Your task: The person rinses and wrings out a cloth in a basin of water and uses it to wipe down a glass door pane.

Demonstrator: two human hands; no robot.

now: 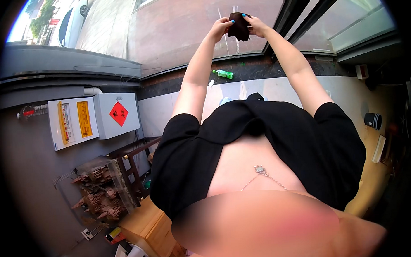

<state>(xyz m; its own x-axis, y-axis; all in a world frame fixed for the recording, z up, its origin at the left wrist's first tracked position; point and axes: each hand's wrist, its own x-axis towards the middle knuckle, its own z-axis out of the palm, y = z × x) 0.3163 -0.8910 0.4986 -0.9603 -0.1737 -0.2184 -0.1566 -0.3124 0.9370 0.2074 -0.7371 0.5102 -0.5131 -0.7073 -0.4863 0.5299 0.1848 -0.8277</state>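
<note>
Both arms stretch out in front of me toward a large glass window (179,34). A small dark brown cloth (239,28) hangs between my hands, its lower edge uneven. My left hand (221,29) pinches its left side, thumb on top. At the right edge, my right hand (256,26) grips the same cloth with thumb and fingers. White streaks (226,41) run down around the cloth, seemingly on the glass. Whether the cloth touches the glass I cannot tell.
A green-labelled bottle (223,74) lies on the dark ledge below the window. Left are an open electrical box (72,123), a glass tank with stacked rocks (101,191) and a wooden cabinet (150,228). A dark bucket (372,121) stands right.
</note>
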